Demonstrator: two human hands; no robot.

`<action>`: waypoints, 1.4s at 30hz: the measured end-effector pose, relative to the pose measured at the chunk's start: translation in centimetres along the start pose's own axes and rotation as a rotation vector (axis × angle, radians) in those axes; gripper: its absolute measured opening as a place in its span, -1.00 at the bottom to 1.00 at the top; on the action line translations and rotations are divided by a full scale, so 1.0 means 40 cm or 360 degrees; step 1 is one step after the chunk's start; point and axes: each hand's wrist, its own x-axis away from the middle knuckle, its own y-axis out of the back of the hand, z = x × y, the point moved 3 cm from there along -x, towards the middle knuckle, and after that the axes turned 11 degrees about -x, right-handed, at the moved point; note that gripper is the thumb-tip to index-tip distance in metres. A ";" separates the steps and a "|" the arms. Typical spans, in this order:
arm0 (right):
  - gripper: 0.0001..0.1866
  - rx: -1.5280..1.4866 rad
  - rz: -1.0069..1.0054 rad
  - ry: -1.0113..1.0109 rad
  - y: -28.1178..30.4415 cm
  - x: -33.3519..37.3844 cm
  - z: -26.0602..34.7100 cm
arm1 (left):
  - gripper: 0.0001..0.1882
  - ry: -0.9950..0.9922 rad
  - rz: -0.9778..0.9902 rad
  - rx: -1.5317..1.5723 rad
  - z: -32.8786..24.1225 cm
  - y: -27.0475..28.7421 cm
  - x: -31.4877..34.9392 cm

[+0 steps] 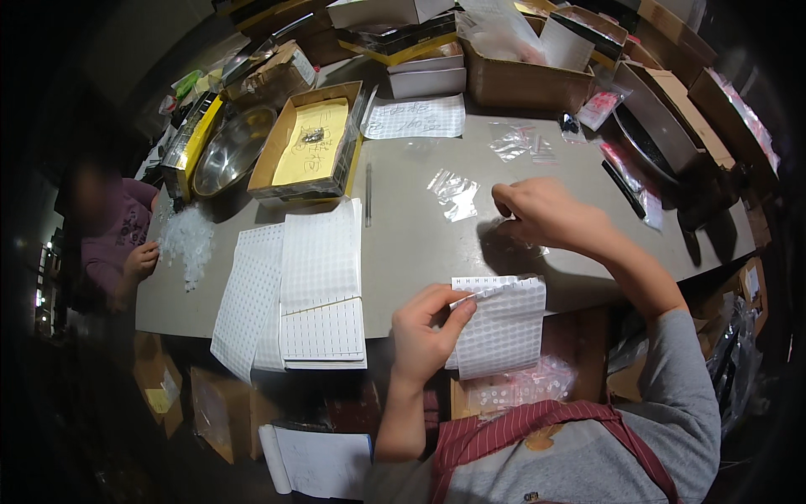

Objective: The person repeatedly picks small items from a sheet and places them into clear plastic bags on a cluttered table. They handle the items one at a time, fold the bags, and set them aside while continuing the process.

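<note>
My left hand [428,332] pinches the upper left edge of a white sheet of round stickers [504,332] between thumb and fingers. The sheet's top edge is folded over, and it hangs at the table's front edge. Over the table to the right is my right hand [550,214], its fingers curled; whatever they hold, if anything, is hidden. Beneath it lie small clear pieces, hard to make out in the shadow. Just left of that hand rest several small clear plastic bags [455,197].
Stacked printed sheets [323,260] lie left of my left hand. Behind them stand an open box [348,160] and a metal bowl [235,155]. A person [117,227] reaches toward a pile of small clear pieces [189,239]. A black marker [623,190] lies right.
</note>
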 end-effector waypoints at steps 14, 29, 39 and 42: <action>-0.75 0.0320 -0.0258 0.1019 -0.083 0.164 0.142 | -0.91 -0.0084 -0.0074 -0.0226 -0.020 -0.007 0.001; -0.77 -0.0567 0.0158 -0.0025 0.003 0.111 -0.093 | -0.90 0.0173 0.0055 0.0003 0.001 0.003 0.014; -0.74 -0.0005 0.0171 -0.0123 0.025 0.092 -0.091 | -0.89 0.0193 0.0083 0.0166 0.001 0.016 0.022; -0.78 -0.0694 0.0118 0.0104 -0.004 0.053 -0.068 | -0.90 0.0244 0.0078 0.0327 0.001 0.013 0.024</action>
